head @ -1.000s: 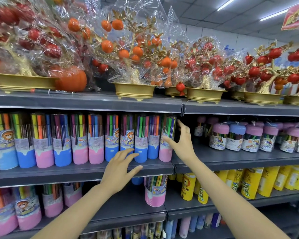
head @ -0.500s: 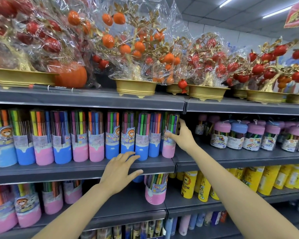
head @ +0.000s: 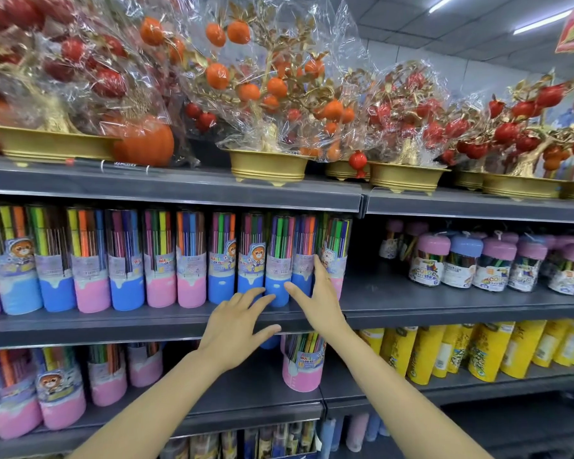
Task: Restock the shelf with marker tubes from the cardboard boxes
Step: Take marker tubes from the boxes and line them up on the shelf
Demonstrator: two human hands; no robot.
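Squaring up the right end of the marker-tube row on the middle shelf

The right hand (head: 322, 293) is lying with fingers spread and fairly straight against the pink-based marker tube (head: 334, 253) at the row's end, seemingly pressing it leftward so it is standing tight against its blue-based neighbour (head: 278, 260); the left hand (head: 237, 321) is hovering open and holding nothing, fingers fanned just before the blue bases at the shelf edge (head: 146, 326), probably bracing them so none tips forward; the tubes are standing upright, labels outward, for shoppers to read; a lone pink marker tube (head: 303, 362) is standing on the shelf below; no cardboard boxes are showing; cellophane-wrapped ornamental fruit trees (head: 265, 94) are sitting on the shelf above.
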